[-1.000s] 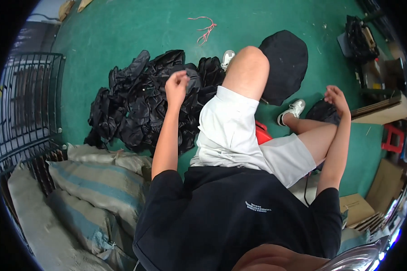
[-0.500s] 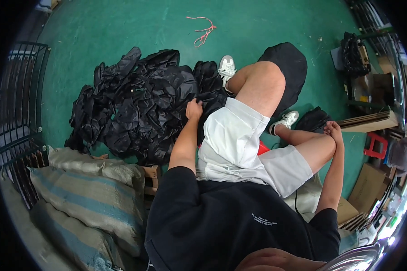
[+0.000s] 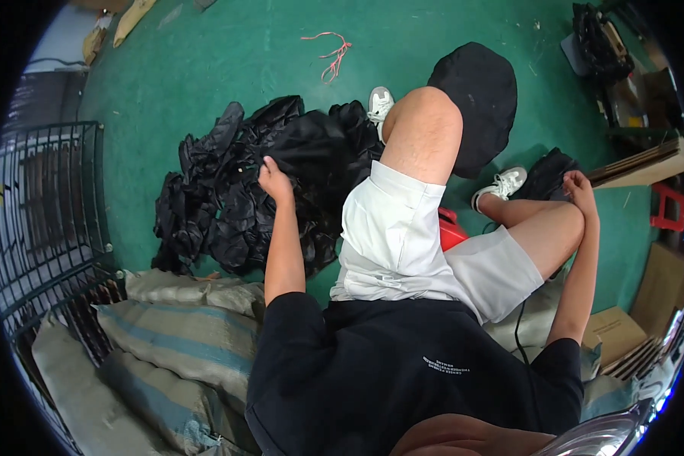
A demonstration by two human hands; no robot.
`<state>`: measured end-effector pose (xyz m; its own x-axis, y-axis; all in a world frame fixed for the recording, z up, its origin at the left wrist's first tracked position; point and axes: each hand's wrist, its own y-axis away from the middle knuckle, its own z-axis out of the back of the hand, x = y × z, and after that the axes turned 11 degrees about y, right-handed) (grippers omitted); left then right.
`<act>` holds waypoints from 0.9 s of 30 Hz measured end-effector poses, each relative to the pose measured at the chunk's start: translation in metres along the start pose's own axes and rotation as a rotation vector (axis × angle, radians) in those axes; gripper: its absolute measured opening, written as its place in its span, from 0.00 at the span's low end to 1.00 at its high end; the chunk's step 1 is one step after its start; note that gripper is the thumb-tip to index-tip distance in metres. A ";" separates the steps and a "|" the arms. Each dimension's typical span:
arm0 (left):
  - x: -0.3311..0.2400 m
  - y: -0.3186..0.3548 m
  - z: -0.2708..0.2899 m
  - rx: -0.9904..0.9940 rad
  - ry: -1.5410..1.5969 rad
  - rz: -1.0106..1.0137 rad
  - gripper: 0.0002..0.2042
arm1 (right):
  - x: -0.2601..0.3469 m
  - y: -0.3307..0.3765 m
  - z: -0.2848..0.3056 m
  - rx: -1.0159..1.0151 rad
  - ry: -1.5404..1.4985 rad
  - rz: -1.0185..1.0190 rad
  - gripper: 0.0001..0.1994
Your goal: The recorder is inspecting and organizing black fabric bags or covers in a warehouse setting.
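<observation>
A wide heap of crumpled thin black sheets, cloth or plastic, lies on the floor to the left of my legs. My left hand is over the heap, closed on the edge of a black sheet, which is smeared by motion. My right wrist rests on my right knee, and the loosely curled right hand shows nothing in it. Beyond that hand, by my right shoe, sits a small dark bundle. A flat, rounded black piece is spread out beyond my left knee.
Stuffed woven sacks are piled at lower left, near a dark metal rack. Pink string lies on the green floor ahead. Something red shows between my legs. Flat cardboard and a red stool are at right.
My left hand has moved left and slightly forward, pulling a black sheet over the heap. My right hand stays at the knee. The whole view has shifted slightly.
</observation>
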<state>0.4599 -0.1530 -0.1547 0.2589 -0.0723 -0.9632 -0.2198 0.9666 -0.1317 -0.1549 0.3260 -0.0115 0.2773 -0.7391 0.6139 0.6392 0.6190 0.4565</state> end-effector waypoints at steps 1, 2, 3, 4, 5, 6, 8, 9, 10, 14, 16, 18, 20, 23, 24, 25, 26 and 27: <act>-0.032 -0.015 -0.005 0.023 0.032 -0.052 0.24 | -0.003 -0.001 0.003 0.001 0.031 0.067 0.06; -0.070 -0.029 -0.011 0.070 0.150 -0.035 0.24 | 0.002 -0.001 0.000 -0.024 0.087 0.043 0.06; -0.106 -0.044 -0.010 0.113 0.258 -0.026 0.24 | 0.025 0.000 -0.009 -0.022 0.050 0.055 0.06; -0.132 -0.063 -0.007 0.144 0.218 -0.135 0.24 | 0.056 0.002 -0.016 0.058 0.119 0.049 0.06; -0.158 -0.076 -0.016 0.157 0.217 -0.169 0.24 | 0.070 0.003 -0.019 0.121 0.195 0.037 0.07; -0.185 -0.085 -0.032 0.195 0.208 -0.238 0.24 | 0.062 -0.005 -0.017 0.180 0.183 0.077 0.09; -0.239 -0.099 -0.057 0.246 0.244 -0.377 0.23 | 0.094 -0.013 -0.027 0.204 0.198 0.153 0.10; -0.266 -0.100 -0.072 0.265 0.256 -0.415 0.23 | 0.115 -0.017 -0.029 0.234 0.256 0.219 0.11; -0.291 -0.097 -0.090 0.312 0.305 -0.469 0.22 | 0.125 -0.024 -0.032 0.182 0.278 0.323 0.11; -0.380 -0.053 -0.173 0.529 0.581 -0.543 0.16 | 0.188 -0.055 -0.052 0.313 -0.180 0.473 0.12; -0.418 -0.006 -0.217 0.614 0.668 -0.528 0.13 | 0.216 -0.065 -0.060 0.361 -0.416 0.483 0.14; -0.437 0.037 -0.248 0.848 0.646 -0.516 0.10 | 0.236 -0.071 -0.060 0.463 -0.637 0.370 0.22; -0.441 0.080 -0.280 1.072 0.703 -0.479 0.12 | 0.251 -0.069 -0.056 0.557 -0.945 0.251 0.29; -0.431 0.132 -0.304 1.381 0.599 -0.536 0.20 | 0.252 -0.079 -0.057 0.737 -1.422 0.273 0.35; -0.426 0.146 -0.313 1.494 0.585 -0.590 0.23 | 0.247 -0.086 -0.060 0.691 -1.592 0.314 0.31; -0.419 0.159 -0.323 1.595 0.572 -0.649 0.25 | 0.247 -0.091 -0.057 0.646 -1.751 0.362 0.28; -0.413 0.172 -0.329 1.653 0.512 -0.621 0.28 | 0.245 -0.096 -0.052 0.409 -1.738 0.191 0.20; -0.404 0.182 -0.337 1.693 0.484 -0.587 0.27 | 0.241 -0.104 -0.046 0.209 -1.652 0.132 0.14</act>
<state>-0.0017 -0.0305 0.1318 -0.3798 -0.2078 -0.9014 0.9242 -0.0424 -0.3796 -0.1213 0.0716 0.0593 -0.7733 0.2893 0.5642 0.5362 0.7732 0.3385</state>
